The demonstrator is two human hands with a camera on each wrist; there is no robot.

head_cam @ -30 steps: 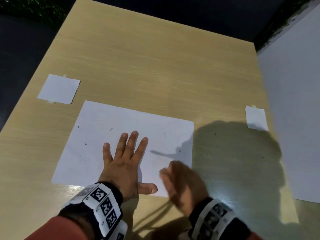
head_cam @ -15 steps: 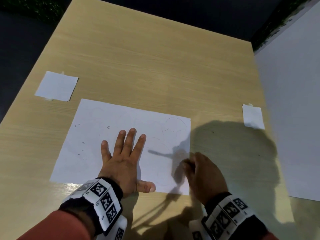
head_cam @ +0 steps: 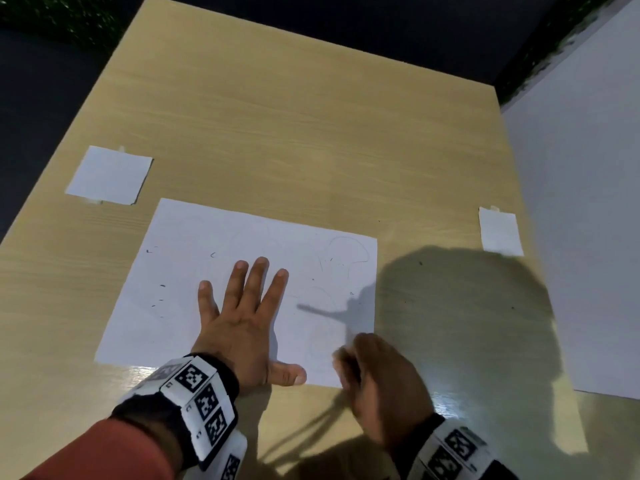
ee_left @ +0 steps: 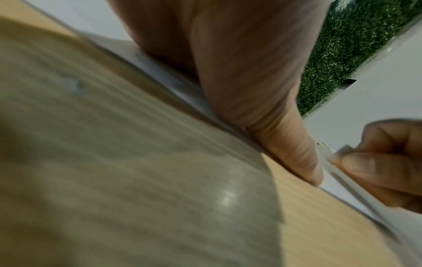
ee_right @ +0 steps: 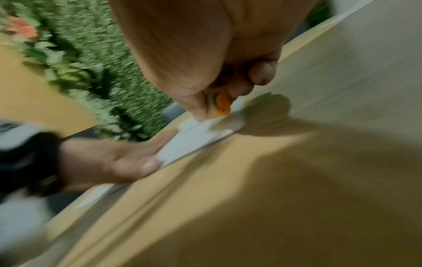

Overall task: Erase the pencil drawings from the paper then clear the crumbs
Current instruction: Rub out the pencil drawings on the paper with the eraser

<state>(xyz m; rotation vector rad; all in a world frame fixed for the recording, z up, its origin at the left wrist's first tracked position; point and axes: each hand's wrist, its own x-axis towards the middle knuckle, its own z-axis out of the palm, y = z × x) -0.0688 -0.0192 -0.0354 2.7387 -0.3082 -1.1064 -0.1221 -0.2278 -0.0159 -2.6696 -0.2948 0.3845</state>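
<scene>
While the left hand (head_cam: 242, 327) lies flat on the paper (head_cam: 194, 271) with four fingers spread and the thumb stretched along the near edge, its grip is open and holds nothing. The right hand (head_cam: 377, 375) sits at the near right corner of the sheet, fingers curled, its grip closed on one small eraser (ee_right: 222, 104) (white with an orange patch, seen best from the right wrist) whose tip presses on the paper. From the head view that hand is blurred.

One large sheet lies on the table (head_cam: 311, 133), towards the near side. Faint pencil lines (head_cam: 346, 258) show in its far right part, a rounded outline with a few short strokes below it; fainter traces further left are too pale to make out. Dark crumbs (head_cam: 161, 287) dot the left half of the sheet, about half a dozen that can be counted, and a couple more specks lie on the bare wood to the right.

Two smaller paper squares are on the table: one (head_cam: 109, 174) off the far left corner of the sheet, one (head_cam: 500, 232) well to the right. A white board (head_cam: 588, 202) covers the right edge. Two marker-patterned wristbands are worn, one per wrist.
</scene>
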